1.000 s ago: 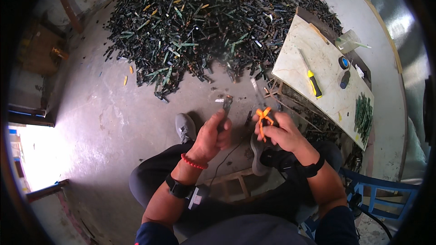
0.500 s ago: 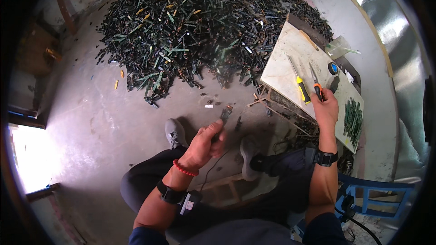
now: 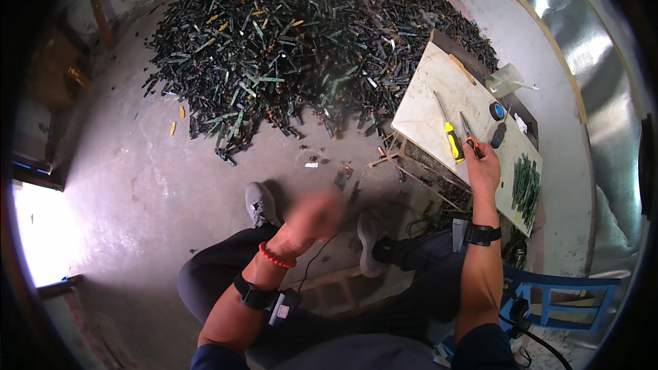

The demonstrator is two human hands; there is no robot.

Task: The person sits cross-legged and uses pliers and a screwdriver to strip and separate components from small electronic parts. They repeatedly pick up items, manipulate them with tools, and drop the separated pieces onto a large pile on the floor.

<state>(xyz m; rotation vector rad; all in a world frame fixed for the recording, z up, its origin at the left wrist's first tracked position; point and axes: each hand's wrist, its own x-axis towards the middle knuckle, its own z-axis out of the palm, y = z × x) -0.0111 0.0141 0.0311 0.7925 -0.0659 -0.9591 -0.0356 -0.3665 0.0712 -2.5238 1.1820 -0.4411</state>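
My left hand [image 3: 310, 220], low over the floor in front of my knees, is blurred by motion. A small dark strip-like electronic piece [image 3: 345, 177] sticks out past its closed fingers. At the right, my right hand [image 3: 484, 170] is closed round the orange-and-black handles of pointed pliers [image 3: 467, 127], whose narrow jaws point away over the white board [image 3: 421, 88]. Just left of the pliers lies a yellow-and-black screwdriver [image 3: 452, 138]. Close by on the board are a roll of blue-centred black tape [image 3: 496, 110] and a dark-handled tool [image 3: 499, 136].
A wide heap of dark and green strips [image 3: 274, 55] covers the far floor. Green strips [image 3: 526, 183] lie in a bundle at the board's near right. A clear plastic cup [image 3: 505, 81] stands at its far edge. A blue chair [image 3: 562, 298] is at lower right.
My right hand and the pliers have moved slightly nearer and left. The left hand has shifted a little, with its fingers now blurred.
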